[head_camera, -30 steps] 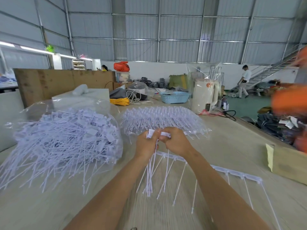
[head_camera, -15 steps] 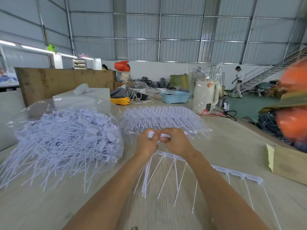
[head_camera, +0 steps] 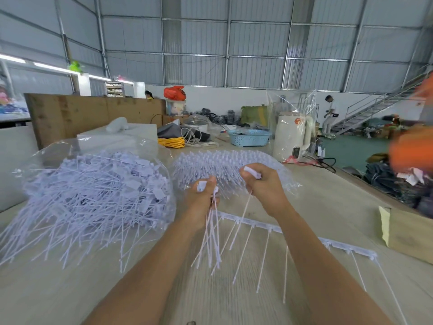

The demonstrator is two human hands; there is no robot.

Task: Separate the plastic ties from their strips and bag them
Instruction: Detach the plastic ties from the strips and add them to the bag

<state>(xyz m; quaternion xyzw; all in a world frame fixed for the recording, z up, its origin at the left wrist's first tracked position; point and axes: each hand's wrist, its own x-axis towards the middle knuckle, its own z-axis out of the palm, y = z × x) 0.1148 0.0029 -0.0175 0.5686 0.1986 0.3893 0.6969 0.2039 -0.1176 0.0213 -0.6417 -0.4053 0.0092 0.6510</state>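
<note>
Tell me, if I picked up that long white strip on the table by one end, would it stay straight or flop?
Probably flop. The strip is thin and long, so its free end would likely sag. Its ties look like skinny whiskers and would likely dangle, as the bunch in the left hand does. It likely weighs very little.
</note>
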